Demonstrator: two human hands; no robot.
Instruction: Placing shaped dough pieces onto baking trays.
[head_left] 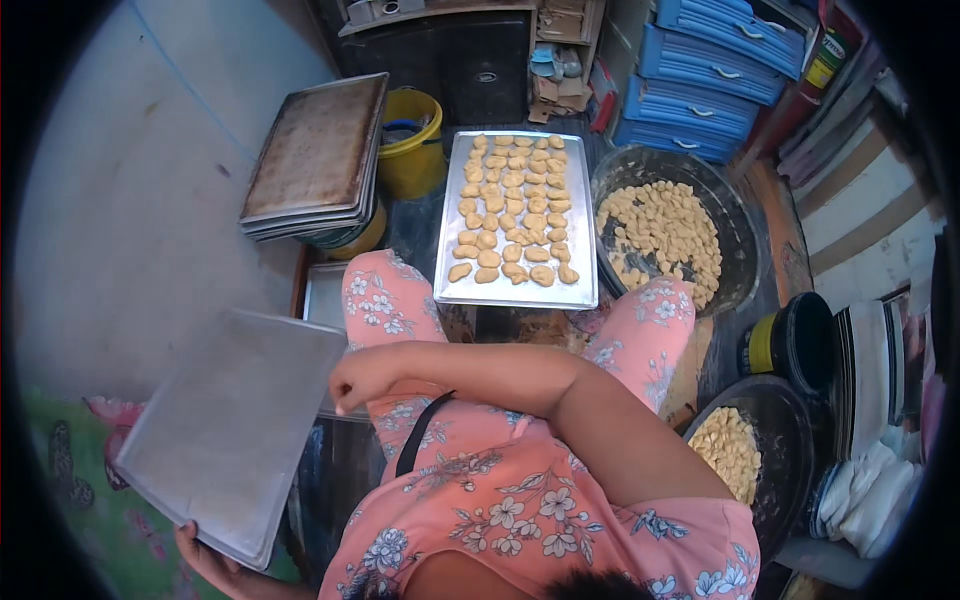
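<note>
A bare metal baking tray [230, 430] is tilted at my left side. My left hand [210, 555] is closed on its lower edge, the fingers partly behind it. Reaching across my lap, my right arm brings my right hand [362, 380] beside the tray's right edge. Its fingers are curled; whether they hold anything is hidden. Beyond my knees lies another metal baking tray [450, 270], covered with rows of pale yellow dough pieces [513, 200]. Part of a further tray [323, 295] shows low beside my left knee.
Stacked, browned trays [315, 150] rest on a bucket at the far left, beside a yellow bucket [412, 150]. On the right are a black basin [740, 230] of dough pieces, a second dark basin [785, 440], a dark bucket [805, 340] and blue drawers [690, 100].
</note>
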